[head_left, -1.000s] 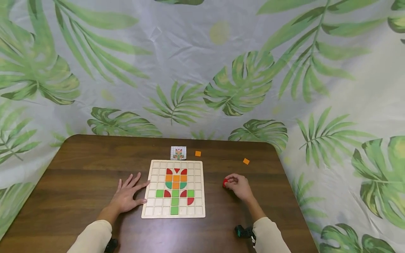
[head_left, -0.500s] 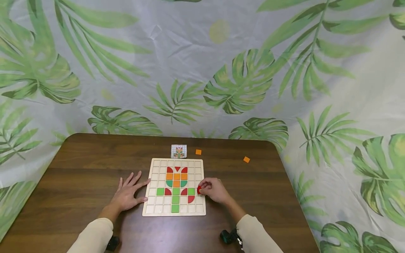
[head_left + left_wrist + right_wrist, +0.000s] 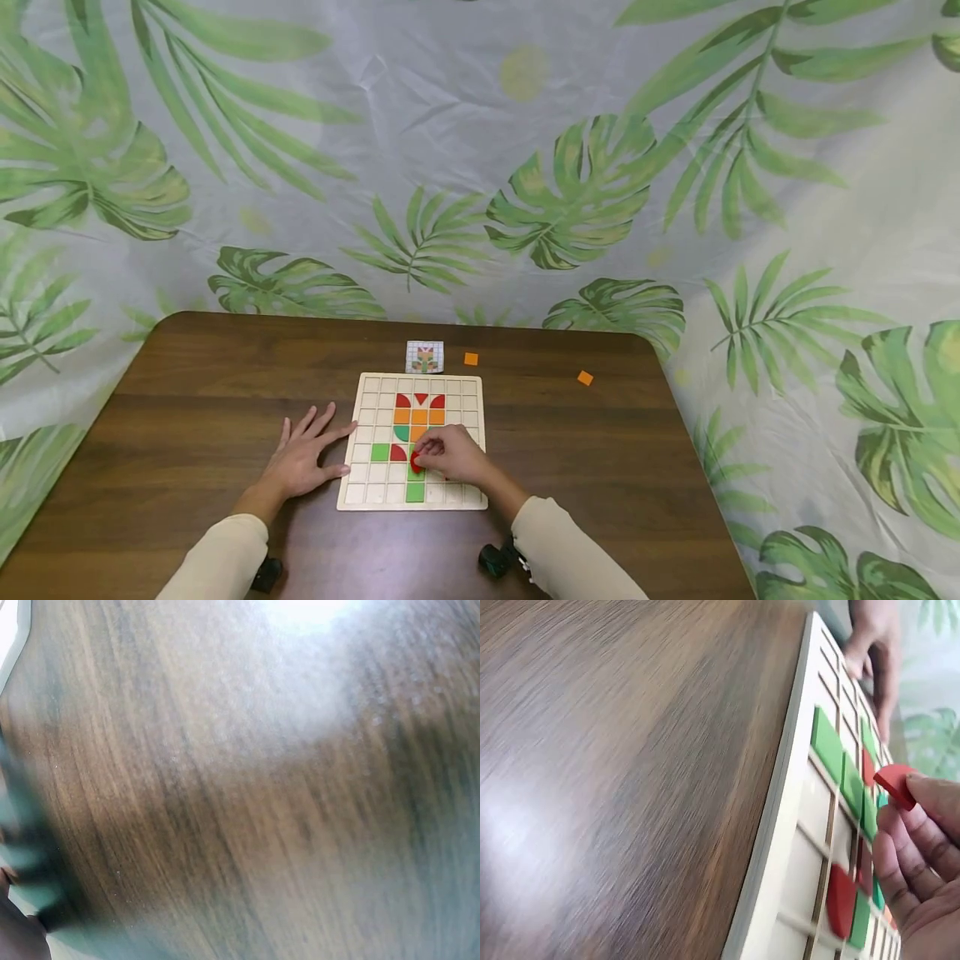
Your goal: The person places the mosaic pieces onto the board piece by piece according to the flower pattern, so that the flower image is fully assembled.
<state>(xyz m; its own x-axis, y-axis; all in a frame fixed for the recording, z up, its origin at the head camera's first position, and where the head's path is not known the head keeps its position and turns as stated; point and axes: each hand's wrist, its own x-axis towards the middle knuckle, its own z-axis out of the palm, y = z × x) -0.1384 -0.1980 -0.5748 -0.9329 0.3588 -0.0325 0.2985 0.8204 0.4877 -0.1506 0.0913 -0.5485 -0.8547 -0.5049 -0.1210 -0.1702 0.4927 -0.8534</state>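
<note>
A wooden grid board (image 3: 375, 495) bears flat red, orange and green tiles laid out as a flower. Over its middle, my right hand (image 3: 455, 454) pinches a red quarter-round tile (image 3: 897, 784) between thumb and fingers, held above the green stem tiles in the right wrist view. That hand hides some tiles right of the stem in the head view. My left hand (image 3: 302, 457) lies spread on the table, its thumb and forefinger touching the board's left edge. The left wrist view shows mostly blurred tabletop.
A small pattern card (image 3: 424, 357) lies behind the board. One orange square tile (image 3: 471, 359) is beside the card, and another orange tile (image 3: 585, 378) lies farther right. A leaf-print cloth (image 3: 420, 167) hangs behind the brown table (image 3: 600, 467).
My right hand has carried the red tile leftward, from the table right of the board to over the board's middle. The left hand has stayed at the board's edge.
</note>
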